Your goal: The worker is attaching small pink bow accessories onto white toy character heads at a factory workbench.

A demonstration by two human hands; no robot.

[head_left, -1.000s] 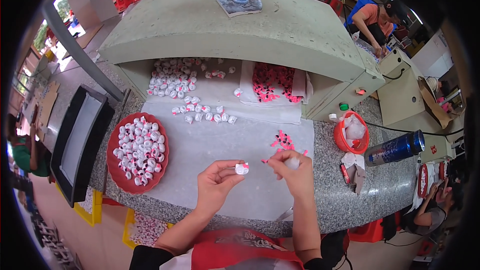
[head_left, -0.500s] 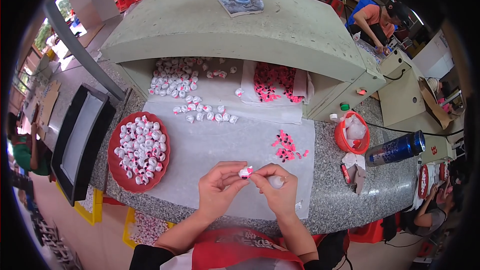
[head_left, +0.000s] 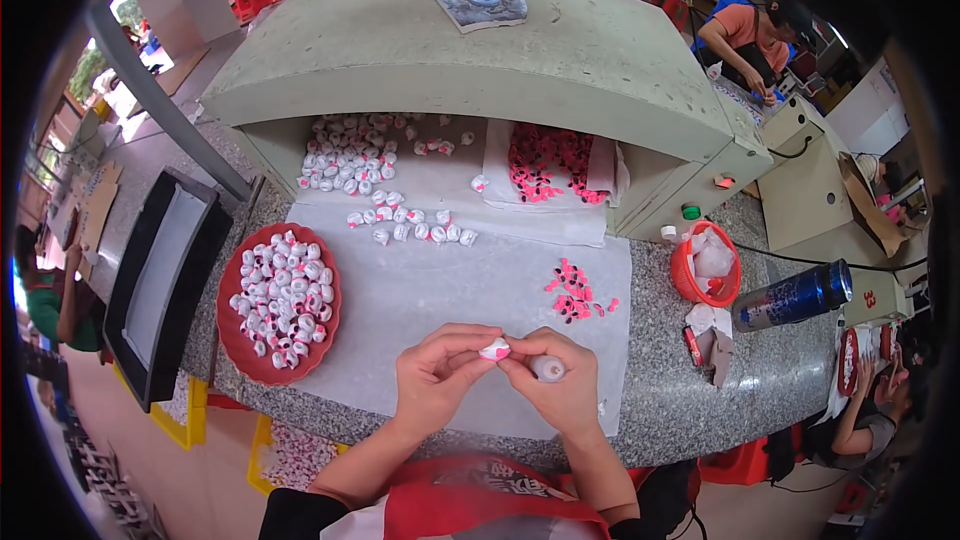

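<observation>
1. Here's the white-and-pink piece (head_left: 494, 349), lower centre of the frame, held up over the white sheet (head_left: 430, 290) on the tabletop (head_left: 680, 420).
2. It sits right between the two hands: just right of the left fingers (head_left: 462, 337), just left of the right fingertips (head_left: 529, 342). Neither hand is clearly nearer; both are at it.
3. Its longer side looks to run across the frame, left to right, pink patch facing low.
4. Left hand (head_left: 428, 380): thumb and forefinger closed in a pinch on the piece's left side.
5. Right hand (head_left: 562, 385): thumb and forefinger brought close together at the piece's right edge; whether they grip it or merely touch, can't tell.
6. And tucked in that same right hand, a small pale bottle (head_left: 548, 368), held within the curled fingers, its end facing up.
7. Pink bits (head_left: 572, 295) lie apart, just above the right hand; the red bowl (head_left: 228, 340) of pieces waits at centre left.
</observation>
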